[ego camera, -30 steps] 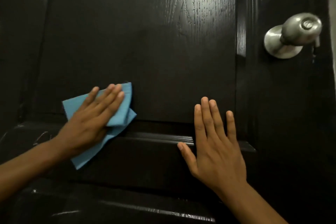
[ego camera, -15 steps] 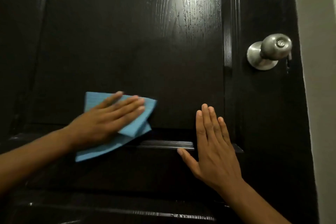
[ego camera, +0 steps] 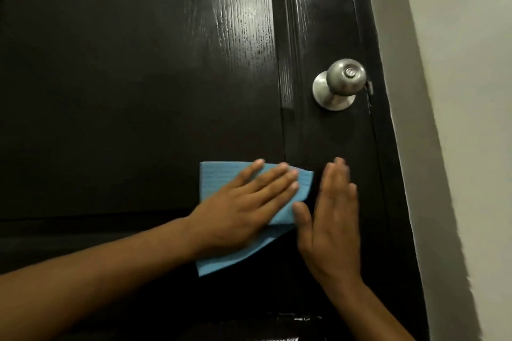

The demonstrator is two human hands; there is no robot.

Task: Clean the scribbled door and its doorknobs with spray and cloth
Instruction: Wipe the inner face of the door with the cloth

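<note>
While the left hand [ego camera: 238, 213] presses the blue cloth [ego camera: 221, 177] flat-fingered against the door [ego camera: 110, 91], wiping is underway; right hand [ego camera: 332, 219] braces open. Doorknob [ego camera: 343, 80], at one o'clock, likely comes next.

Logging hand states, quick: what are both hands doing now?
Left hand: open, pressing the blue cloth flat on the door.
Right hand: open, holding nothing.

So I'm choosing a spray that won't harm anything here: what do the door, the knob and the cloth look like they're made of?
Door: dark, near-black wood or wood-grain veneer with a glossy coat; grain lines show in the glare.
Knob: metal, likely brushed steel or nickel; a soft, dull silver sheen.
Cloth: thin blue woven or microfibre fabric, matt, with fine ribbing; it lies folded under the left hand.
</note>
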